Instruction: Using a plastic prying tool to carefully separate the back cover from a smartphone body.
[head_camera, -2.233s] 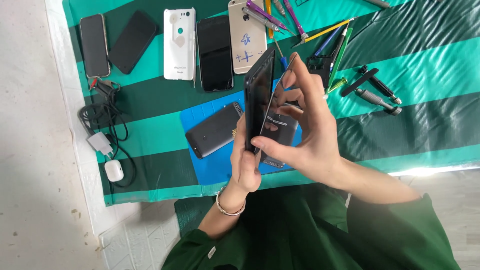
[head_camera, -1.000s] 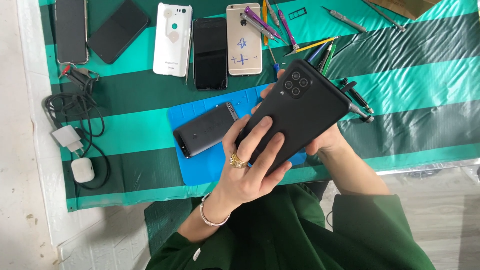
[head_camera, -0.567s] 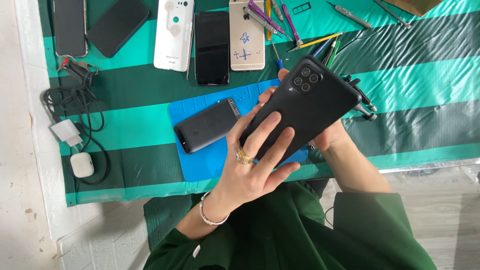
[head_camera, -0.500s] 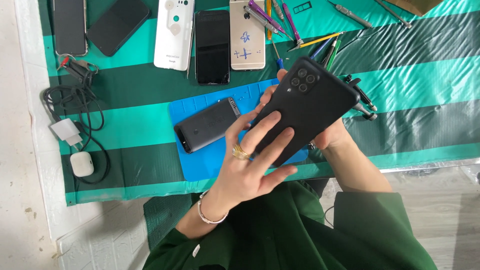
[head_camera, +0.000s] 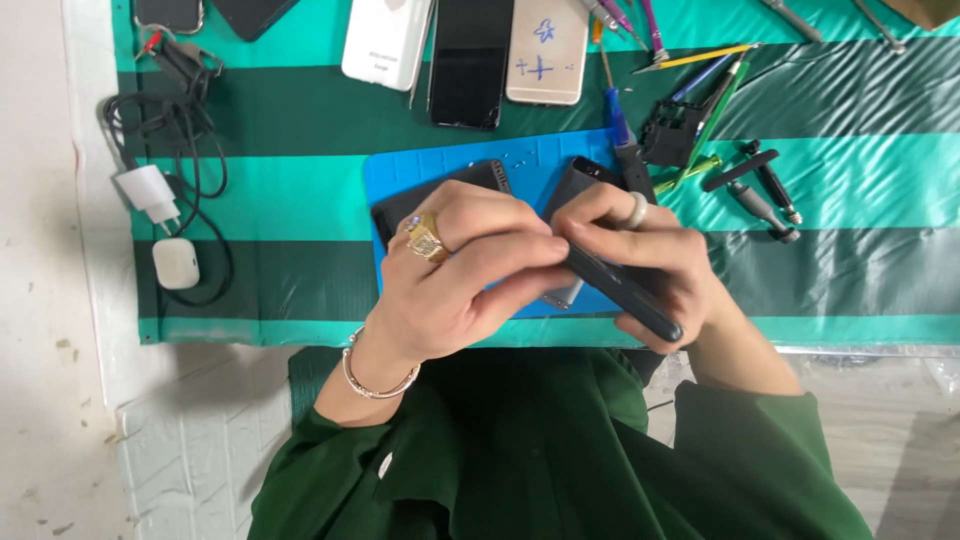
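Green sleeves fill the near edge, their cuffs cut off below. Both hands meet over the blue mat (head_camera: 450, 170): the left hand (head_camera: 455, 275), wearing a gold ring, pinches one end of a black phone (head_camera: 625, 295), and the right hand (head_camera: 645, 270) grips it along its length, so only a thin edge shows and its face cannot be made out. Just beyond the left hand a dark phone (head_camera: 440, 190) lies on the mat, half hidden by the knuckles. Beyond the right hand lie a screwdriver (head_camera: 622, 145) and scattered tools, some cut off. Farther still, a white phone (head_camera: 385, 40) and others run out of view. Left of the hands sits a charger (head_camera: 148, 190) with tangled cable.
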